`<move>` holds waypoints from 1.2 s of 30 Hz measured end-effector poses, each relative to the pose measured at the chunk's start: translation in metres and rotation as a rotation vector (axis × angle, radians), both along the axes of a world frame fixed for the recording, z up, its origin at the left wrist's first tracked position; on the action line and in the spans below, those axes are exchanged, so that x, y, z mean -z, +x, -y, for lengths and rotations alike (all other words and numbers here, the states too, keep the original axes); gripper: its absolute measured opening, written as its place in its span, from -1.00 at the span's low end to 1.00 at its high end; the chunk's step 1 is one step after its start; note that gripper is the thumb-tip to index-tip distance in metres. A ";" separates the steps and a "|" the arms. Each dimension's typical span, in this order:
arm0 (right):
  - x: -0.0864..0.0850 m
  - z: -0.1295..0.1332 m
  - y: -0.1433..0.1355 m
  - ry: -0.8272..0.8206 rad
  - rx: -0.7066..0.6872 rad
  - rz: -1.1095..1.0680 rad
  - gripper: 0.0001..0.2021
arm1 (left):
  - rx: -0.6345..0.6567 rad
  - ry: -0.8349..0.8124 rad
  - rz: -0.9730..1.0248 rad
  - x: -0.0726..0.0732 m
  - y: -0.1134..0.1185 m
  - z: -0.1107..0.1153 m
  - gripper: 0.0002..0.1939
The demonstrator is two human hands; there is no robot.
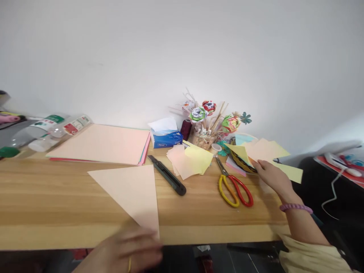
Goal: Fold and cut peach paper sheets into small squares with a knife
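Note:
A pale pink paper triangle lies near the table's front edge. My left hand, blurred by motion and wearing a ring, is over its lower tip; whether it touches the paper is unclear. At the right, my right hand has its fingers closed at the edge of a pile of pink and yellow paper pieces on a basket; what its fingertips hold is hidden. A black box cutter lies right of the triangle. Scissors with one yellow and one red handle rest between the cutter and my right hand.
Stacked large paper sheets lie at the back left beside plastic bottles. Along the wall stand a blue tissue pack and a jar of paper flowers. Small pink and yellow squares lie before them.

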State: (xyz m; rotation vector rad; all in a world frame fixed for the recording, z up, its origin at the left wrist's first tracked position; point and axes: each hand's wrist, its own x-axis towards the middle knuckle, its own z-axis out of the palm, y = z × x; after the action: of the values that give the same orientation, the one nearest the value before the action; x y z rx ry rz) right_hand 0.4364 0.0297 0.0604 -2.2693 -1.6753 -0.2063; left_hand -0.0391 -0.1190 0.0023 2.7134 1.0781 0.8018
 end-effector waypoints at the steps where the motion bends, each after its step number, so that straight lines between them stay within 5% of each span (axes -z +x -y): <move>1: -0.002 -0.002 -0.001 -0.017 -0.009 0.010 -0.71 | -0.009 0.049 -0.020 0.003 0.001 -0.006 -0.54; 4: -0.011 0.003 -0.018 0.076 -0.017 0.078 -0.59 | -0.121 0.211 -0.172 0.015 0.009 -0.021 -0.28; 7: -0.013 0.025 -0.061 0.272 -0.096 0.137 -0.43 | -0.165 0.252 -0.333 0.031 0.019 -0.024 -0.23; 10: 0.001 0.056 -0.131 0.245 -0.407 0.119 -0.56 | -0.140 0.317 -0.400 0.042 0.027 -0.014 -0.34; 13: 0.021 0.075 -0.200 0.068 -1.049 0.105 -0.65 | -0.101 0.312 -0.391 0.043 0.026 -0.004 -0.39; 15: 0.031 0.072 -0.229 -0.049 -1.208 0.076 -0.65 | -0.052 0.243 -0.332 0.038 0.019 -0.003 -0.41; 19: 0.041 0.039 -0.242 -0.084 -1.237 0.039 -0.62 | 0.008 -0.005 -0.165 0.014 -0.006 -0.027 -0.58; 25: 0.040 0.034 -0.252 -0.008 -1.000 -0.117 -0.63 | -0.186 -0.305 -0.081 -0.019 -0.050 -0.106 -0.57; 30: 0.040 0.054 -0.267 -0.043 -0.908 -0.330 -0.71 | -0.225 -0.454 -0.031 -0.017 -0.061 -0.140 -0.55; 36: 0.049 0.053 -0.266 -0.115 -0.886 -0.587 -0.66 | -0.261 -0.522 0.065 -0.009 -0.059 -0.138 -0.81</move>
State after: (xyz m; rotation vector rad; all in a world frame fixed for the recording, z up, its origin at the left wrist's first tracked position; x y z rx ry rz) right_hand 0.1700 -0.0233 0.0117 -1.2394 -2.1351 0.6891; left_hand -0.0985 0.0192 0.0114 2.1316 1.4110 0.5350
